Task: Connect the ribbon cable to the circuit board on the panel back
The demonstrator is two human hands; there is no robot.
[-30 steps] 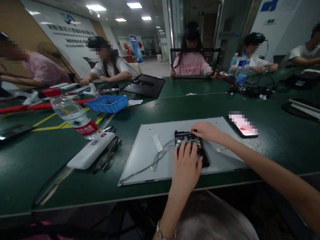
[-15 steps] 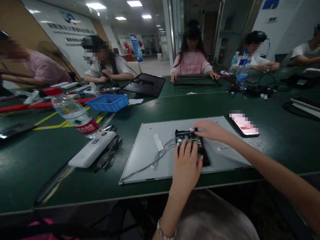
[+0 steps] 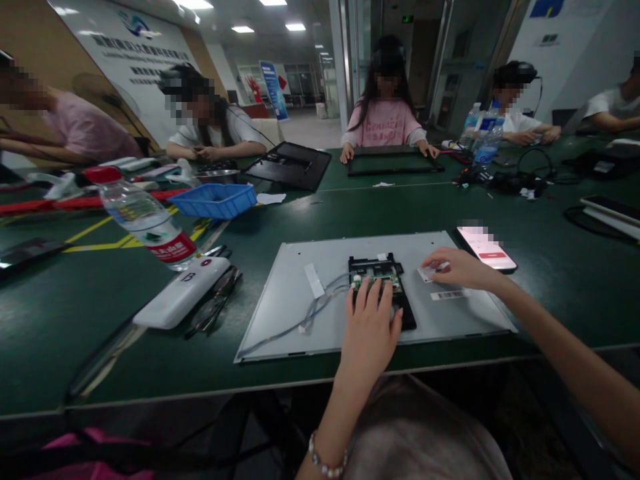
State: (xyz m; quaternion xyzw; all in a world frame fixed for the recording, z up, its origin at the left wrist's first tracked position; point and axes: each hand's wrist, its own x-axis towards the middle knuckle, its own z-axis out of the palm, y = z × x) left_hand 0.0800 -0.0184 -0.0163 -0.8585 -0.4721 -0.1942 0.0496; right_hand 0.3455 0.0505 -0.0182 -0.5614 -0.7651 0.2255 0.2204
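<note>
A flat silver-grey panel (image 3: pixel 280 293) lies on the table in front of me. Resting on it is a black plastic frame (image 3: pixel 408 313) that bears a green circuit board (image 3: pixel 393 281), with thin grey cables (image 3: pixel 327 307) running off to the left. My left hand (image 3: pixel 370 323) lies over the board and frame, fingers spread. To the right of the frame, my right hand (image 3: pixel 453 268) has its fingers bent together at a small white label (image 3: pixel 425 275) on the panel; what is between the fingertips is hidden. A barcode label (image 3: pixel 447 295) lies just below.
A lit phone (image 3: pixel 487 250) lies beyond the panel's right corner. On the left are a white power bank (image 3: pixel 183 293), glasses (image 3: pixel 215 303), a tilted water bottle (image 3: pixel 150 223) and a blue tray (image 3: pixel 217 201). Opposite, a person holds a black rectangular frame (image 3: pixel 395 172).
My right hand has left the top of the black frame and moved right to the white label on the panel. My left hand has stayed on the board.
</note>
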